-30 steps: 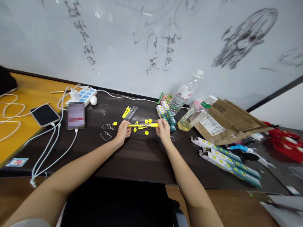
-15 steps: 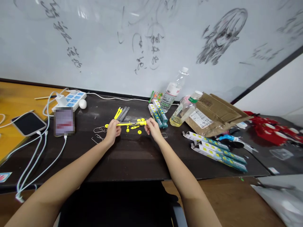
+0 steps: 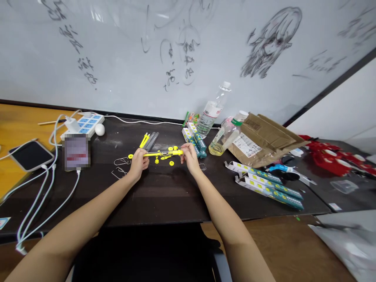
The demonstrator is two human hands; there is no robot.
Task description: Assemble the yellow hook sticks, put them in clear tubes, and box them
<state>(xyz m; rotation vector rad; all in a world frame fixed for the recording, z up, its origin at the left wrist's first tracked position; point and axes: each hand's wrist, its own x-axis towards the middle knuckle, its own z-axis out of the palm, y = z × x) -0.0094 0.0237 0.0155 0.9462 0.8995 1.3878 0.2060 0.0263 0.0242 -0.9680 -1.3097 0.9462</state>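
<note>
A slim yellow-and-clear tubular spring scale is held level between my two hands above the dark table. My left hand is closed around its yellow rod, and a round yellow end pokes out on the far left. At the other end, the fingertips of my right hand pinch the yellow cap. Small yellow discs and other yellow pieces lie just beneath the scale. Behind my left hand rest yellow rods beside clear tubes. Bent wire hooks lie to its left.
Small boxes stand behind my right hand, near a water bottle and a bottle of yellow liquid. Farther right are a cardboard parcel, long boxes and scissors. A power strip, phone and cables occupy the left.
The view has shifted slightly, so the table things sit a little to the left. Both hands keep hold of the spring scale in nearly the same pose.
</note>
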